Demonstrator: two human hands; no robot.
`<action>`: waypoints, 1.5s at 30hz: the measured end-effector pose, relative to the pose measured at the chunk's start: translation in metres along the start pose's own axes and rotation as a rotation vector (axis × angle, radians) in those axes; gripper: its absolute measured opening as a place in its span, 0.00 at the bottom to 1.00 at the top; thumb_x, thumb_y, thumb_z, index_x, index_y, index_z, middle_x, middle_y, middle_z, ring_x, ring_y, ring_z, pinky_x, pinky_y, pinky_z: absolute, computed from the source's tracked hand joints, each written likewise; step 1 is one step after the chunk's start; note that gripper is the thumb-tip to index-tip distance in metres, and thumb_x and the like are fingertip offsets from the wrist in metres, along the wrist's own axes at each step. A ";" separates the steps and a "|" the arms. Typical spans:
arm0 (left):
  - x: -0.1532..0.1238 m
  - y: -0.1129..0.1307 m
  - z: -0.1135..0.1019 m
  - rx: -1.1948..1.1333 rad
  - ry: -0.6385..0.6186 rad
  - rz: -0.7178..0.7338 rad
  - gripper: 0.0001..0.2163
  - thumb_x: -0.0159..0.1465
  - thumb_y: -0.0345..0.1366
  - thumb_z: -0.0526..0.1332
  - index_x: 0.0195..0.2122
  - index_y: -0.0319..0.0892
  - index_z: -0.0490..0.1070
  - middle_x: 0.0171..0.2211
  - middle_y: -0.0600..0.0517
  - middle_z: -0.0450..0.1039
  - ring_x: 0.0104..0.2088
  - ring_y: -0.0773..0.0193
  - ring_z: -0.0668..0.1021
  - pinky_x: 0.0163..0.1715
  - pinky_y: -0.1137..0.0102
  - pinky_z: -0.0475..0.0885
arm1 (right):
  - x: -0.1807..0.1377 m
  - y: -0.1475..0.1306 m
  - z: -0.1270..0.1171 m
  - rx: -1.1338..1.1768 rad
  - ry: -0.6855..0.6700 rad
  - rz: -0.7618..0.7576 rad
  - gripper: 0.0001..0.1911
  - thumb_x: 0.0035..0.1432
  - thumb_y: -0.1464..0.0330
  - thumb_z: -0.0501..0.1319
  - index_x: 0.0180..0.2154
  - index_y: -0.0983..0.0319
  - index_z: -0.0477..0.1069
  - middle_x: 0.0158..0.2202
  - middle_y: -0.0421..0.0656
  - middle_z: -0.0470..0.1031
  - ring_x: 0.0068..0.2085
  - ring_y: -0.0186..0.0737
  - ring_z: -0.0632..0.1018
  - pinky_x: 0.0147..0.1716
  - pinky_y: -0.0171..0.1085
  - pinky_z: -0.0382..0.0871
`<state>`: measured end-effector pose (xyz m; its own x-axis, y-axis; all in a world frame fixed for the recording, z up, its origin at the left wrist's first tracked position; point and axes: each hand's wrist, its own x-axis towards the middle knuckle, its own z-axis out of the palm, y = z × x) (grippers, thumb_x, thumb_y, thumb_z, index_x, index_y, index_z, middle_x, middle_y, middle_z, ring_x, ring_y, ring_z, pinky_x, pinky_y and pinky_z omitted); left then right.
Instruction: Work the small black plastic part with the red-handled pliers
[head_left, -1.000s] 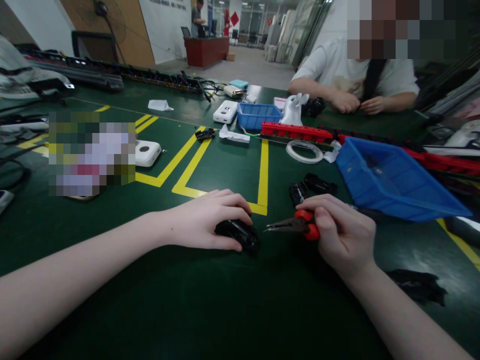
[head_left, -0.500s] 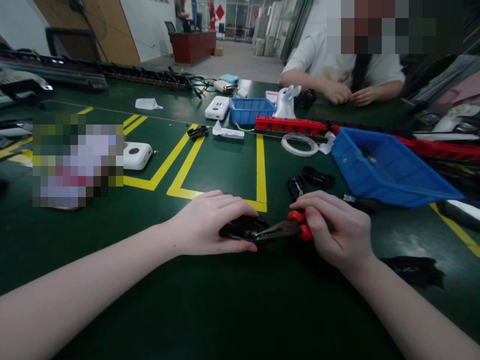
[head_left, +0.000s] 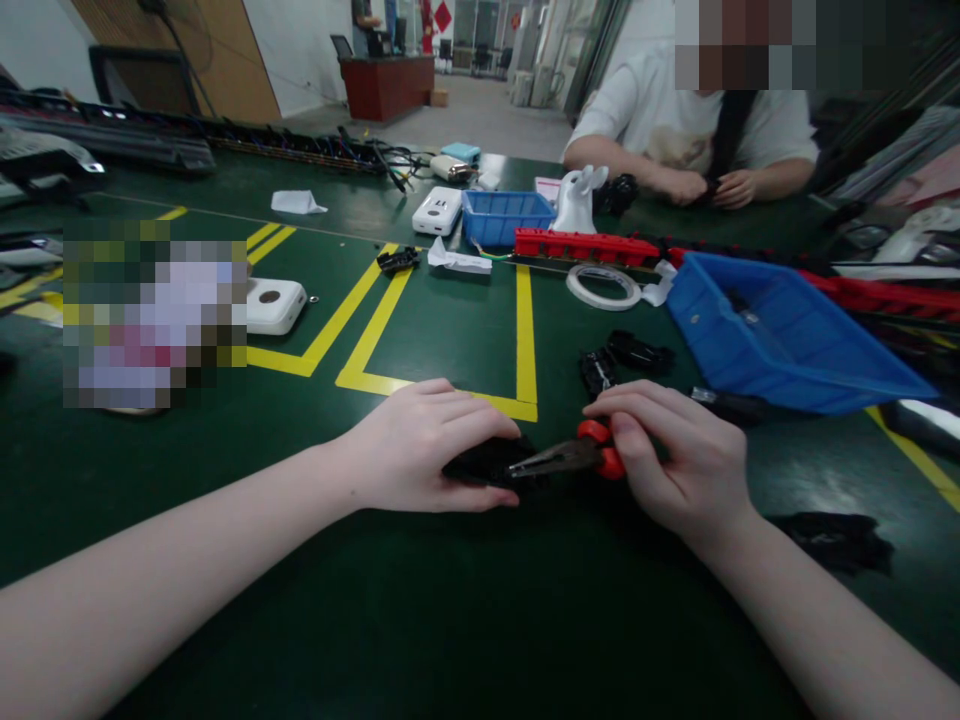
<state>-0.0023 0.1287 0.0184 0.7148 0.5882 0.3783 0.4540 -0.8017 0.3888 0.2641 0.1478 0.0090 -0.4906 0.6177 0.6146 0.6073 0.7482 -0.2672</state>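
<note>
My left hand (head_left: 427, 450) is closed around a black plastic part (head_left: 484, 462), thumb below and fingers above, low over the green table. My right hand (head_left: 675, 460) grips red-handled pliers (head_left: 562, 457) whose grey jaws point left. The tips of the pliers touch or lie just over the black part; which of the two I cannot tell. Most of the handles is hidden in my right palm. Just beyond my right hand lie two more black parts, one (head_left: 598, 370) with pale lines and another (head_left: 640, 351) behind it.
A blue bin (head_left: 795, 340) stands tilted at the right, near a tape roll (head_left: 602, 287) and a red strip (head_left: 585, 244). A smaller blue bin (head_left: 508, 218) and white devices stand farther back. A crumpled black piece (head_left: 836, 541) lies beside my right forearm. A person (head_left: 690, 140) sits opposite.
The black part has tilted slightly in my left hand, and the pliers' jaws have shifted a little on it. Both hands stay nearly in place; the camera view has moved slightly.
</note>
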 end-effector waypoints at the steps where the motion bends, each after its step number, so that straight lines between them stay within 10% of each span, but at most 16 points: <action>1: 0.000 0.000 0.000 0.000 0.000 -0.001 0.18 0.64 0.48 0.63 0.46 0.40 0.71 0.37 0.48 0.78 0.38 0.59 0.79 0.38 0.67 0.68 | 0.000 0.000 0.000 -0.001 -0.003 0.000 0.09 0.62 0.71 0.54 0.34 0.60 0.73 0.34 0.43 0.77 0.33 0.41 0.78 0.31 0.41 0.70; 45: -0.001 0.000 0.000 0.064 0.010 0.011 0.16 0.68 0.45 0.60 0.51 0.40 0.69 0.43 0.48 0.77 0.41 0.61 0.79 0.40 0.68 0.71 | 0.000 0.000 0.000 0.027 0.002 0.037 0.10 0.64 0.71 0.54 0.36 0.61 0.74 0.36 0.45 0.77 0.36 0.40 0.78 0.34 0.40 0.71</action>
<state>-0.0026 0.1283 0.0182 0.7147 0.5801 0.3908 0.4797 -0.8131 0.3298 0.2640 0.1473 0.0089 -0.4669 0.6449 0.6051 0.6083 0.7308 -0.3095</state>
